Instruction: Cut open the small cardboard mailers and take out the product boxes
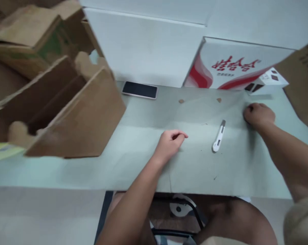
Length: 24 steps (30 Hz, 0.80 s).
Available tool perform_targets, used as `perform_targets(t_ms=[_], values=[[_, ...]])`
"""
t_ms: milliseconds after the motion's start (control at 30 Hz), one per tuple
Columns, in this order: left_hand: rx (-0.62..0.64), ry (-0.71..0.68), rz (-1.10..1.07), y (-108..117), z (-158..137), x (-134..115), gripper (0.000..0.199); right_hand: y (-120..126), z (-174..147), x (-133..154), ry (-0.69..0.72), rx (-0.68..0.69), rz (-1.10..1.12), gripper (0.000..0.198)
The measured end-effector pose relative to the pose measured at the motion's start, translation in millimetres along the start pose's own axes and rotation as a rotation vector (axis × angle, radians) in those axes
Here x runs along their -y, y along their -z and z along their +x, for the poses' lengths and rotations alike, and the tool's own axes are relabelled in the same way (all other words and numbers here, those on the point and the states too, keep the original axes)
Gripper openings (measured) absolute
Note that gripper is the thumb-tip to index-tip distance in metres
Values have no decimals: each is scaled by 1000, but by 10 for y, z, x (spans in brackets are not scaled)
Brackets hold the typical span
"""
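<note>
Neighbouring small box (270, 84): right hand (261, 114) (fingertips hidden)

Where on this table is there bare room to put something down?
A wide bare patch of the table lies between the open cardboard box and the left hand, in front of the phone. A narrower one lies between the white cutter and the right hand. The back is crowded with the red-and-white box and small white box.

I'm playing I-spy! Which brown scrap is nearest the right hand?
The pointed scrap, in front of the red-lettered box. The rounder scrap lies farther from the right hand, nearer the phone.
</note>
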<state>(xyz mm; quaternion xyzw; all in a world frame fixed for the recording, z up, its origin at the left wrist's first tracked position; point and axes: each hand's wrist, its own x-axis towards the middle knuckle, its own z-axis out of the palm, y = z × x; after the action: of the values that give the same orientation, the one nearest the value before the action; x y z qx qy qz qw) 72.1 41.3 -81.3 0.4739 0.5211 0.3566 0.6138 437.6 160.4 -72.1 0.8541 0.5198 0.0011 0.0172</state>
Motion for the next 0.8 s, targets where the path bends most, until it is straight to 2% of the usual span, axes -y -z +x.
perform_targets(t_ms=[133,233,300,400,467,500,533,600,667,700,733,800], values=[[18,-51,-31,151,-106,-25,22,217,-282,272,72,33,-52,15],[8,-101,41,288,-184,-27,21,351,-596,730,251,-22,14,19],[-2,-121,133,375,-221,-17,23,455,-813,1191,412,-38,82,23],[16,-139,288,490,-255,4,34,715,-1129,2075,657,-83,232,24],[47,-141,385,551,-269,12,45,958,-1342,2722,855,-107,525,22],[62,-137,430,576,-276,13,50,1088,-1449,3034,905,-118,612,21],[75,-128,466,598,-282,11,51,1214,-1554,3326,922,-92,659,23],[86,-112,515,634,-290,5,47,1427,-1739,3805,918,100,632,34],[84,-104,537,664,-294,-2,42,1555,-1862,4103,927,247,451,24],[83,-103,541,677,-294,-4,41,1581,-1894,4175,917,317,377,24],[84,-104,546,689,-295,-3,41,1582,-1906,4198,894,383,348,32],[91,-102,560,706,-297,7,41,1516,-1885,4100,824,495,496,37]])
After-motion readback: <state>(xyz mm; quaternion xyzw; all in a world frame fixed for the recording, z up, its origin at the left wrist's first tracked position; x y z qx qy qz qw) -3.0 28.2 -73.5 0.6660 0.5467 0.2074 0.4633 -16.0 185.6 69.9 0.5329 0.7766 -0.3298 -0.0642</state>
